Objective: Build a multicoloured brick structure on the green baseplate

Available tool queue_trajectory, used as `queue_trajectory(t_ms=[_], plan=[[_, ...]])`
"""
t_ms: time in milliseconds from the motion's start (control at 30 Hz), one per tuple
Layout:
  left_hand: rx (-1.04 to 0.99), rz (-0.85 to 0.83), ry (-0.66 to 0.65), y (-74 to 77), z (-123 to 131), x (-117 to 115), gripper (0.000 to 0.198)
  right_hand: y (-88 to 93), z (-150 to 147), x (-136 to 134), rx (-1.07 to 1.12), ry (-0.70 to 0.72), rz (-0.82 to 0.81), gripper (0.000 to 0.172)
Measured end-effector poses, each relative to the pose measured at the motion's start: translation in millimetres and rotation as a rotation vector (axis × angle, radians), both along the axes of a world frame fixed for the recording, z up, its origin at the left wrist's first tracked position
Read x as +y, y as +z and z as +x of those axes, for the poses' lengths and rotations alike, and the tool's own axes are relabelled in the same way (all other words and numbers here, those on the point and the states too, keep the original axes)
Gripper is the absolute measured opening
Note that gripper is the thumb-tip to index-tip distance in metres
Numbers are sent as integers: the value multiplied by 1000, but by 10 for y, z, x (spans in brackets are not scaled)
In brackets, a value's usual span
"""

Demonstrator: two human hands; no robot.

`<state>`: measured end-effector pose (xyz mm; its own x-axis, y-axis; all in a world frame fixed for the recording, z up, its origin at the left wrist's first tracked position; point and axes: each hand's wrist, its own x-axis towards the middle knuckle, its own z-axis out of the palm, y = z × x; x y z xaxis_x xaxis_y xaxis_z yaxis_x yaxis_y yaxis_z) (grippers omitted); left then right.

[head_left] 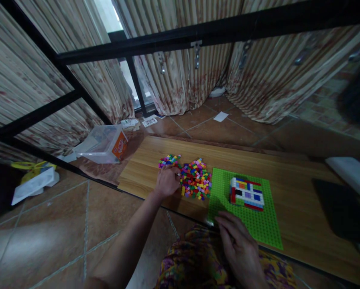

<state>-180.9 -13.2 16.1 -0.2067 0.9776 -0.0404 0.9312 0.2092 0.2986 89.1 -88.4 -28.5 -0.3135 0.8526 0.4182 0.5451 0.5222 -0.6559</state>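
Observation:
My left hand [167,180] reaches down into the left part of a pile of small colourful toy bricks [196,178]. Its fingers curl in among the bricks, and their tips are hidden, so what they pinch cannot be made out. On a green baseplate [218,188] right of the pile sits a flat build of toy bricks [247,194], mostly white with red, blue, orange and black pieces. Low in front of the baseplate's near edge is my right hand [240,245], its fingers loosely stretched out, with no brick visible in them.
The long wooden board [143,168] carries the bricks; a dark flat object [342,208] and a white object [351,176] are at its right. On the floor behind stands a clear plastic box [103,144] with an orange label. A black metal frame [167,42] crosses before striped curtains.

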Motion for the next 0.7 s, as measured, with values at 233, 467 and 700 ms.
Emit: queue_trajectory(t_ms=[233,467,700], plan=[[38,-57,-53,37,-33,77,16,-3,-20,-39,24,-5,-17,23],[-61,14,-65,188,-1,74,13,32,-65,-29,94,-36,-7,22],[-767,26,-177,351,404,-356,17,281,-321,48,361,-97,-448,26]])
